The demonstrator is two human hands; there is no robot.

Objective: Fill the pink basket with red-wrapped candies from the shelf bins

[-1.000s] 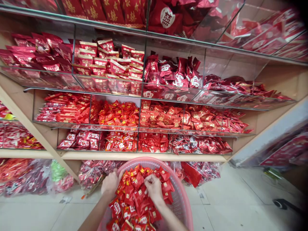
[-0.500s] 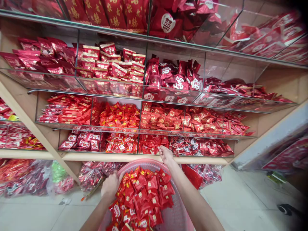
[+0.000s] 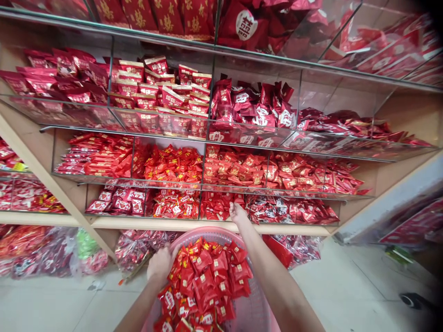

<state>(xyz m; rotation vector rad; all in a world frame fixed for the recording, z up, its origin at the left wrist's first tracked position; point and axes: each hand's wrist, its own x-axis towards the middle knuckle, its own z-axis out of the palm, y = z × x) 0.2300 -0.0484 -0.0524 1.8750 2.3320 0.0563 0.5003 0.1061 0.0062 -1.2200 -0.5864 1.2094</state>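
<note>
My left hand [image 3: 160, 265] is closed over the left rim of a pink plastic basket [image 3: 258, 290]. Small red candy packets [image 3: 204, 281] with gold and white print are heaped inside it. My right hand [image 3: 238, 213] reaches past the basket to the lowest shelf row, in front of a compartment of red packets [image 3: 216, 206]. Its fingers are curled in, and whatever they may hold is hidden or too small to make out.
Glass-fronted shelves with several rows of red packets [image 3: 238, 168] rise ahead. A wooden ledge [image 3: 138, 223] runs below the lowest row. Under it, clear bags of packets [image 3: 141, 249] rest near the tiled floor [image 3: 332, 290]. A dark object [image 3: 411, 300] lies at right.
My right hand has risen slightly toward the lowest compartment. My left hand stays on the basket rim. The whole view has shifted a little.
</note>
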